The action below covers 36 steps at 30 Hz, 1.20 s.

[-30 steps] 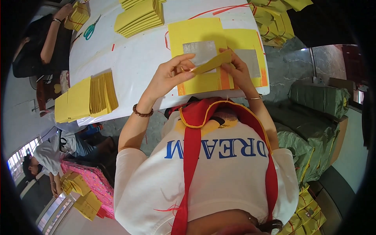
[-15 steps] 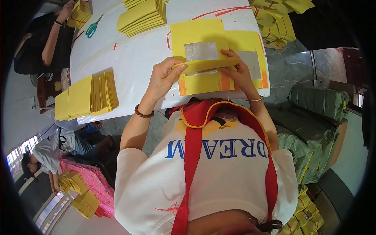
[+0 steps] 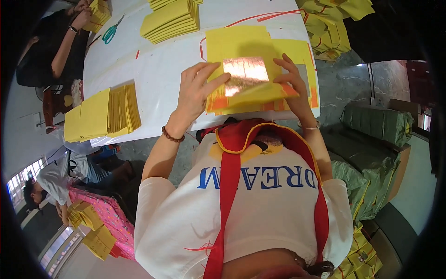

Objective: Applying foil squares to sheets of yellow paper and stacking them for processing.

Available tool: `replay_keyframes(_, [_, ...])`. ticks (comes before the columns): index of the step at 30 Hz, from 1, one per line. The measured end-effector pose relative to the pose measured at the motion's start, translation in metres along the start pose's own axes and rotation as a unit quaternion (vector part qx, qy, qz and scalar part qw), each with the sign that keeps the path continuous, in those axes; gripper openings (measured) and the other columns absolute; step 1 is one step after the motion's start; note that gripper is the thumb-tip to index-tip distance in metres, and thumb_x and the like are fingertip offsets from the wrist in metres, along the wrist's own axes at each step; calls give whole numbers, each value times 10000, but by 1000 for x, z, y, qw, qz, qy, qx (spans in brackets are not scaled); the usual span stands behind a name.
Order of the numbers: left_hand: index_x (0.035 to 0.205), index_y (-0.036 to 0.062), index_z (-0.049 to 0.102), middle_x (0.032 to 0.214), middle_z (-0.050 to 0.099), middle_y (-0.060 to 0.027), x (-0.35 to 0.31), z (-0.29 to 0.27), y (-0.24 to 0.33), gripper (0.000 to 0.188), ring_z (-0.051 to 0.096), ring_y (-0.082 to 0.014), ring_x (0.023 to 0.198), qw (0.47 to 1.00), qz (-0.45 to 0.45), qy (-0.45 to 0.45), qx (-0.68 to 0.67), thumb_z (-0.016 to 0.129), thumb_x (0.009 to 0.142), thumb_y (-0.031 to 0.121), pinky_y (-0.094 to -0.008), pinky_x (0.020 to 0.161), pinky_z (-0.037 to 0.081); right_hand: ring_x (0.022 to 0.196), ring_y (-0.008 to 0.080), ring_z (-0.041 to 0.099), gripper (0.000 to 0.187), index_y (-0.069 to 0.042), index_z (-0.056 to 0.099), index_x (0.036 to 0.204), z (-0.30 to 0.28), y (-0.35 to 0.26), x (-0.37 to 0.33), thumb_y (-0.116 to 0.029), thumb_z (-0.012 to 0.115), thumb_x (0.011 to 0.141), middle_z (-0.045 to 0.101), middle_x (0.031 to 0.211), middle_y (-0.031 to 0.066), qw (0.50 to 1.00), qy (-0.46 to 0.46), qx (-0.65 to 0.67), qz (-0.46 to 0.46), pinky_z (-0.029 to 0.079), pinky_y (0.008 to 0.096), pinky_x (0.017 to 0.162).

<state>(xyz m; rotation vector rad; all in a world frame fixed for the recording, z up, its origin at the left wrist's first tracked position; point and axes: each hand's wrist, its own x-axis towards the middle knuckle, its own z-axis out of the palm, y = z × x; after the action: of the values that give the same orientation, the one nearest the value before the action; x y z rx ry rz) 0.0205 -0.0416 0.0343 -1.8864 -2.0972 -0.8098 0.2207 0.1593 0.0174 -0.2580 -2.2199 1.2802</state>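
On the table before me lies a yellow paper sheet point(image 3: 237, 39) with a shiny foil square point(image 3: 246, 69) in its middle and orange ends. Its near edge is raised and curls over the foil's lower part, slightly blurred. My left hand point(image 3: 195, 88) lies at the sheet's left side, fingers spread, one fingertip reaching the foil. At the right side, my right hand point(image 3: 295, 83) has its fingers stretched apart over the paper; the raised edge's orange corner overlaps its palm. Another yellow sheet point(image 3: 297, 51) with a greyish square lies partly beneath, to the right.
Folded yellow paper stacks point(image 3: 86, 116) sit at the table's left corner and at its far side point(image 3: 169, 21). Teal scissors point(image 3: 110, 35) and red strips point(image 3: 265, 16) lie farther back. A co-worker point(image 3: 51, 51) handles a yellow bundle far left. Green wrapped bales point(image 3: 376, 123) stand right.
The narrow yellow fold pinched between both hands has been let go; the raised edge has dropped nearer me, uncovering more foil. My fingers have spread, and both hands have shifted slightly.
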Motion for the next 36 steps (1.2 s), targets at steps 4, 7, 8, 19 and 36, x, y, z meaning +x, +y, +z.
replay_keyframes(4, [1042, 127, 653, 1025, 612, -67, -14, -12, 9, 299, 562, -242, 930, 994, 33, -9, -104, 547, 764, 98, -343, 776, 412, 1266, 269, 418, 182, -113, 593, 903, -11, -26, -14, -53, 662, 746, 581, 1218, 71, 995, -99, 5, -2, 276, 392, 1055])
replay_keyframes(7, [978, 54, 637, 769, 610, -107, -24, -11, 18, 205, 559, -271, 692, 965, -76, -65, -241, 606, 781, 100, -339, 634, 440, 1078, 265, 536, 114, -94, 595, 898, -6, -36, -23, -107, 642, 795, 625, 1104, 75, 992, -113, -19, 50, 353, 354, 947])
replay_keyframes(8, [978, 54, 637, 769, 610, -107, -24, -8, 19, 205, 559, -271, 692, 965, -76, -65, -242, 606, 781, 100, -339, 634, 440, 994, 275, 565, 116, -81, 595, 914, -4, -38, -23, -127, 632, 814, 635, 1056, 90, 988, -119, -49, 84, 388, 347, 889])
replay_keyframes(19, [1129, -26, 540, 884, 658, -84, -24, 24, 11, 268, 586, -82, 827, 779, -382, -52, -495, 548, 904, 120, -262, 706, 477, 535, 122, 439, 259, -33, 597, 1049, 29, -30, -5, -137, 642, 816, 520, 644, 51, 971, 89, 4, 220, 357, 277, 498])
replay_keyframes(36, [1389, 80, 276, 1131, 548, -160, 4, -5, 27, 747, 539, -261, 1002, 935, -329, -72, -108, 686, 768, 136, -358, 826, 417, 654, 76, 555, 222, -29, 641, 993, 34, -14, -3, -125, 610, 795, 631, 734, 65, 952, 67, 43, 297, 458, 237, 604])
